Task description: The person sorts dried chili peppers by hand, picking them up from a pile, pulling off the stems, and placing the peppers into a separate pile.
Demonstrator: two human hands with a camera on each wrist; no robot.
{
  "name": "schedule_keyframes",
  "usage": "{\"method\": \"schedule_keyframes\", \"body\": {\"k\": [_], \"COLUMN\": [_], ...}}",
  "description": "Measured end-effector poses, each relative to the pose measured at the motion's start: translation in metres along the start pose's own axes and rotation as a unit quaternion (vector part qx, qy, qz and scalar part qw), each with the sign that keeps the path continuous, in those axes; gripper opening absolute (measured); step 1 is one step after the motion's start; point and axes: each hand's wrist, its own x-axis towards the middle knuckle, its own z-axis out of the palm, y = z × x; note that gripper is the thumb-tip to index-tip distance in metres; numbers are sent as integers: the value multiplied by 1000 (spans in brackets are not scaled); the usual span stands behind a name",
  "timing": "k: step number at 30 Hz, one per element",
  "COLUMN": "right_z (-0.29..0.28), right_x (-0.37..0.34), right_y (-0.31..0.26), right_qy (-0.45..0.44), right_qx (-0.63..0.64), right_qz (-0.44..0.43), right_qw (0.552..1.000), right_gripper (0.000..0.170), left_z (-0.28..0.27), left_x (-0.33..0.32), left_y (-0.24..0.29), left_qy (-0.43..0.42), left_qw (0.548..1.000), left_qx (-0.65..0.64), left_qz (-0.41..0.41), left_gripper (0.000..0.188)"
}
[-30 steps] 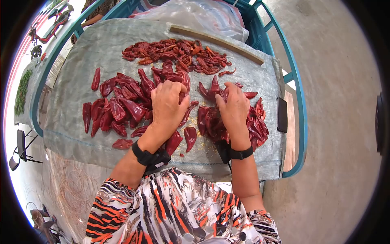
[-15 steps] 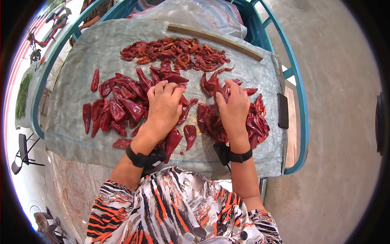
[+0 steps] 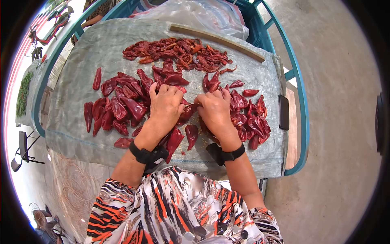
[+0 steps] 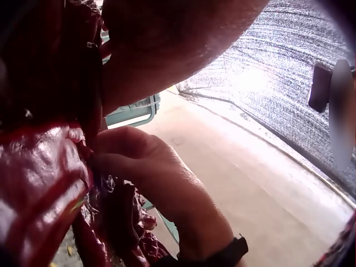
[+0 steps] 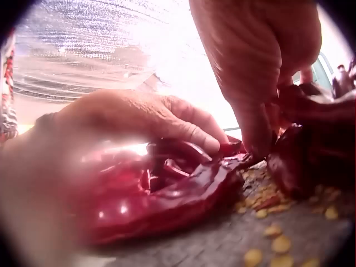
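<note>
A glossy dark red pepper (image 3: pixel 187 114) lies between the two hands over the cloth. My left hand (image 3: pixel 165 106) curls over its left part; in the right wrist view the left thumb and fingers (image 5: pixel 189 130) pinch this pepper (image 5: pixel 161 206). The right hand (image 3: pixel 216 113) pinches the pepper's other end, its fingertips close beside the left hand's. In the left wrist view the right hand (image 4: pixel 161 167) meets the pepper's end (image 4: pixel 44 178). Yellow seeds (image 5: pixel 281 243) lie on the cloth below. Part of the pepper is hidden by the fingers.
Whole red peppers (image 3: pixel 122 101) are heaped at the left, and a second pile (image 3: pixel 254 122) lies at the right. Wrinkled darker peppers (image 3: pixel 178 53) stretch along the back, before a wooden strip (image 3: pixel 215 42). A black phone (image 3: pixel 283 112) lies at the right edge, inside a teal rail (image 3: pixel 300 101).
The right hand has moved left from the right pile to the pepper beside my left hand and now pinches it. My left hand has shifted only slightly.
</note>
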Motion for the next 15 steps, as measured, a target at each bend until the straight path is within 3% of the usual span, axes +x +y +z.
{"method": "schedule_keyframes", "body": {"k": [4,13,15], "right_z": [-29,-81,-84], "right_x": [-1,-11,-13], "right_y": [2,16,22], "right_qy": [48,79,74], "right_qx": [38,25,20], "right_qz": [24,88,112], "right_qw": [998,993,991], "right_gripper": [11,12,13], "left_z": [-1,-18,-26], "left_x": [3,13,12], "left_y": [1,3,8], "left_qy": [11,99,67], "left_qw": [998,988,982], "left_qx": [-44,-115,-175], "left_qz": [-37,16,-18], "left_gripper": [35,34,34]}}
